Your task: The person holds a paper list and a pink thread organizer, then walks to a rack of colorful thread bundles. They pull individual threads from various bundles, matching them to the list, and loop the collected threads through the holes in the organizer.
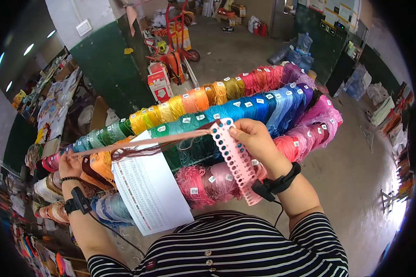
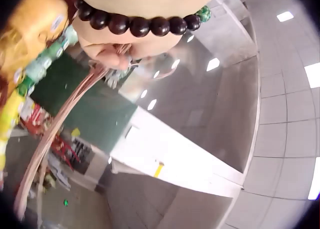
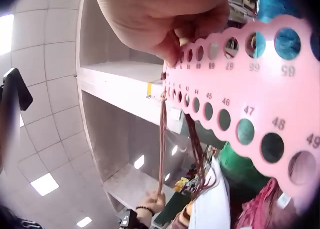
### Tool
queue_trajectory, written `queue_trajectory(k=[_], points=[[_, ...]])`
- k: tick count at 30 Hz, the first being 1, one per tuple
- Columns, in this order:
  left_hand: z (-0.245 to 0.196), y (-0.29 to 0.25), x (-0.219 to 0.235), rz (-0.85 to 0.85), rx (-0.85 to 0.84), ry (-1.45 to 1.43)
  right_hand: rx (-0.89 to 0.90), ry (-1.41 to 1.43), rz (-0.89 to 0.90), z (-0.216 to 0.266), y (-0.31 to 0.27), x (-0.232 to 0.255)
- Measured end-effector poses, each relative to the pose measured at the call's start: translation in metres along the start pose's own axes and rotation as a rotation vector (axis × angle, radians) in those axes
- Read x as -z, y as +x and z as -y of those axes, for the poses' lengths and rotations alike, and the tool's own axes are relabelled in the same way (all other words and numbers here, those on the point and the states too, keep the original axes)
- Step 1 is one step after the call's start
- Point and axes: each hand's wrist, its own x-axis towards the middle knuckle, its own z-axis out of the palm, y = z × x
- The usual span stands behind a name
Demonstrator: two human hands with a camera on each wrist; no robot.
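My right hand point(image 1: 255, 141) pinches one end of a long pink plastic thread card point(image 1: 238, 168) between thumb and fingers. Numbered holes run along both scalloped edges of the card point(image 3: 215, 79). From its upper end a bundle of dusty-pink embroidery thread point(image 1: 171, 138) stretches left to my left hand point(image 1: 70, 166). In the left wrist view the fingers grip that thread point(image 2: 60, 120), with strand ends passing beyond them. Dark brown threads point(image 3: 196, 146) hang from the card beside the pink ones. Below the taut bundle lies a white printed sheet point(image 1: 150, 191) with a table of small entries.
Rows of labelled thread skeins point(image 1: 245, 109) in many colours fill a rack in front of me. Beyond it stand a green-and-white pillar point(image 1: 101, 64), a red hand truck point(image 1: 176, 39) and water bottles point(image 1: 305, 44). A cluttered table point(image 1: 55, 104) runs along the left.
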Motion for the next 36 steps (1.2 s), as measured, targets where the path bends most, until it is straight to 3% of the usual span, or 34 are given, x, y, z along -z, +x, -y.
queue_trajectory(k=[2,3,5,6,7,8,9,10,11,12,14,18,20,22,27,30,33,36], points=[[0.012,-0.021,-0.008,-0.108,-0.152,0.287,-0.028,-0.092,0.029,0.002,-0.001,0.005],[0.015,-0.042,-0.018,-0.089,-0.279,0.735,-0.027,-0.111,0.043,0.004,-0.003,0.002],[0.037,-0.043,-0.033,0.362,-0.727,1.181,-0.025,-0.18,0.102,-0.002,-0.001,-0.01],[0.065,-0.097,-0.078,0.433,-0.655,1.172,-0.013,-0.22,0.142,0.007,-0.002,-0.02],[0.086,-0.135,-0.108,0.638,-0.457,1.08,-0.02,-0.187,0.178,0.013,-0.002,-0.032],[0.111,-0.162,-0.127,0.836,-0.541,1.084,-0.026,-0.153,0.217,0.017,-0.003,-0.044],[0.125,-0.186,-0.141,0.895,-0.261,1.044,-0.02,-0.138,0.247,0.023,-0.003,-0.055],[0.148,-0.204,-0.154,1.073,-0.049,0.745,0.008,-0.186,0.282,0.023,-0.002,-0.061],[0.153,-0.21,-0.159,1.163,-0.024,0.906,0.004,-0.157,0.292,0.024,-0.002,-0.068],[0.168,-0.221,-0.166,1.108,0.08,0.781,-0.003,-0.13,0.297,0.025,-0.003,-0.073],[0.178,-0.213,-0.165,1.078,0.181,0.967,-0.064,-0.144,0.304,0.026,-0.004,-0.074],[0.185,-0.208,-0.158,0.937,0.1,0.916,-0.147,0.008,0.37,-0.002,-0.014,-0.073],[0.184,-0.205,-0.156,0.913,0.021,0.906,-0.095,-0.122,0.386,-0.013,-0.026,-0.077],[0.185,-0.201,-0.153,0.959,0.067,0.896,0.008,-0.275,0.364,-0.011,-0.03,-0.071],[0.157,-0.201,-0.154,1.027,0.074,0.918,-0.013,-0.377,0.187,0.014,-0.029,-0.043],[0.148,-0.143,-0.123,0.877,-0.371,1.178,-0.002,-0.399,0.16,0.015,-0.026,-0.029],[0.129,-0.104,-0.103,0.828,-0.642,1.236,0.01,-0.394,0.165,0.014,-0.024,-0.028],[0.118,-0.121,-0.1,0.746,-0.31,0.826,-0.001,-0.445,0.151,0.01,-0.015,-0.027]])
